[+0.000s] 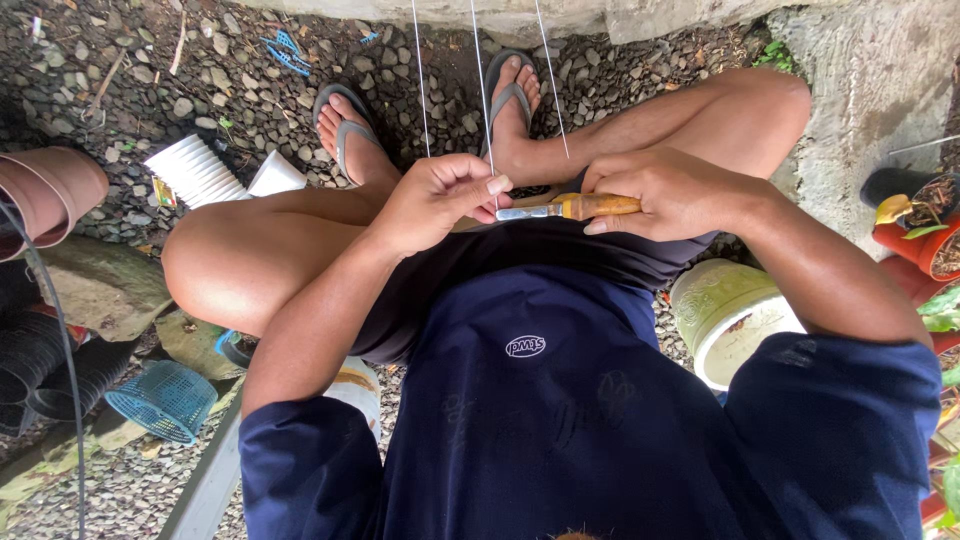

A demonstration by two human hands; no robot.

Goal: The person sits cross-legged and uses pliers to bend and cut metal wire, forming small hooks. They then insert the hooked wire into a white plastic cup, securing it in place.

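I sit with knees bent above a gravel ground, feet in grey flip-flops. My right hand (665,190) grips a small knife by its wooden handle (600,206), the short metal blade (522,212) pointing left. My left hand (440,195) is closed with thumb and fingers pinched on a thin white string (487,110) right at the blade's tip. Three thin strings run up from my hands out of the top of the view.
A stack of white plastic cups (198,170) lies on the gravel at left, near a brown pot (50,195). A blue mesh basket (165,400) and black corrugated pipes (45,365) lie lower left. A pale green pot (725,315) and potted plants (925,235) stand at right.
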